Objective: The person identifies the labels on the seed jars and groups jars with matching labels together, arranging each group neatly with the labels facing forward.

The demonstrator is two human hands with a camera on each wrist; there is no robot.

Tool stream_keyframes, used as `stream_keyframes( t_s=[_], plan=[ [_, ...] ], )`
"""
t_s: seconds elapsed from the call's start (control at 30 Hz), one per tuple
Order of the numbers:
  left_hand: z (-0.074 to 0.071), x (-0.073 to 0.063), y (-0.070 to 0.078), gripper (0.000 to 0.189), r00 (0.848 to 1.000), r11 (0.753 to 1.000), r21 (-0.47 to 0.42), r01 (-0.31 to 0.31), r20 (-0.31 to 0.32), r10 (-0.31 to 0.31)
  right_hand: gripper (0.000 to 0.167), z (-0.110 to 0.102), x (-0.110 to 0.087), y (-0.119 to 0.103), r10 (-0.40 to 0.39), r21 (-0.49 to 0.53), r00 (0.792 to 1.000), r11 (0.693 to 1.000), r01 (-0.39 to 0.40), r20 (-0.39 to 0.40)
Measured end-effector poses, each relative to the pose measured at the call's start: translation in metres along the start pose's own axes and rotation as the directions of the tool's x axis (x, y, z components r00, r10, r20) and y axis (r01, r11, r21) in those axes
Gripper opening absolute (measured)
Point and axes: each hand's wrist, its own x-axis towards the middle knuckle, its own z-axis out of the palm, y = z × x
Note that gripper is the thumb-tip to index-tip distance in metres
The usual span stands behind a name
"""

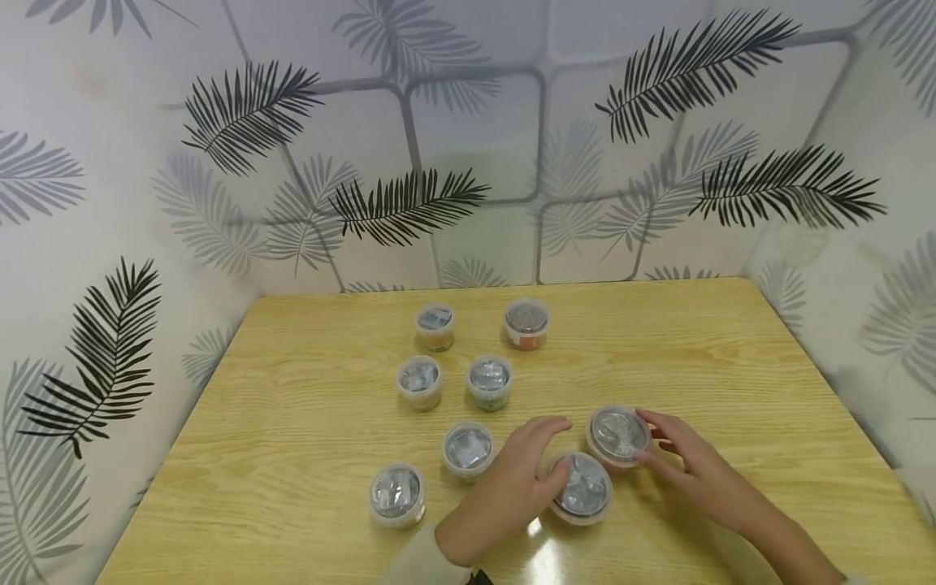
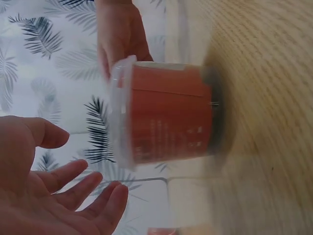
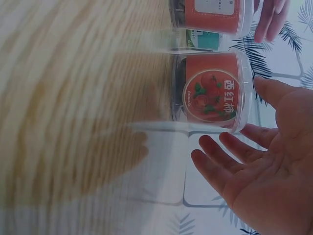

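My right hand (image 1: 691, 463) is at the right side of a round clear-lidded tub (image 1: 617, 431), thumb and index finger on its lid rim, the other fingers extended. In the right wrist view that tub (image 3: 212, 90) shows a red label with tomatoes. Just in front and to the left stands a second tub (image 1: 582, 490), also red-labelled in the left wrist view. Over its left edge hovers my left hand (image 1: 515, 471), fingers spread and loosely bent. A gap separates the left fingers from this tub (image 2: 166, 112) in the left wrist view. Grey packets show under both lids.
Several similar tubs stand on the wooden table (image 1: 256, 439): two at the back (image 1: 526, 323), two mid-table (image 1: 490, 382), and two at front left, one (image 1: 468, 449) beside the left hand and another (image 1: 397, 494) farther left. Leaf-patterned coverings (image 1: 475, 146) rise behind and beside the table.
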Motion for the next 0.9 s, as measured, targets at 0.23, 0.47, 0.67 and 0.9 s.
stream_keyframes(
  t_s=[0.23, 0.47, 0.67, 0.9],
  plan=[
    [0.014, 0.03, -0.007, 0.045, 0.988, 0.981, -0.128, 0.147, 0.063, -0.14, 0.06, 0.005, 0.006, 0.002, 0.03, 0.107, 0.999, 0.994, -0.034, 0.035],
    [0.029, 0.046, -0.016, 0.046, 0.975, 0.969, -0.16, 0.189, 0.145, -0.166, 0.064, 0.007, 0.007, 0.004, 0.044, 0.158, 0.996, 0.986, -0.056, 0.076],
    [0.035, 0.053, -0.019, 0.045, 0.968, 0.944, -0.234, 0.23, 0.154, -0.198, 0.068, 0.009, 0.008, 0.003, 0.062, 0.196, 0.995, 0.978, -0.078, 0.084],
    [0.044, 0.057, -0.023, 0.046, 0.962, 0.917, -0.305, 0.257, 0.172, -0.212, 0.072, 0.012, 0.008, 0.005, 0.104, 0.245, 0.99, 0.962, -0.124, 0.093]
  ],
)
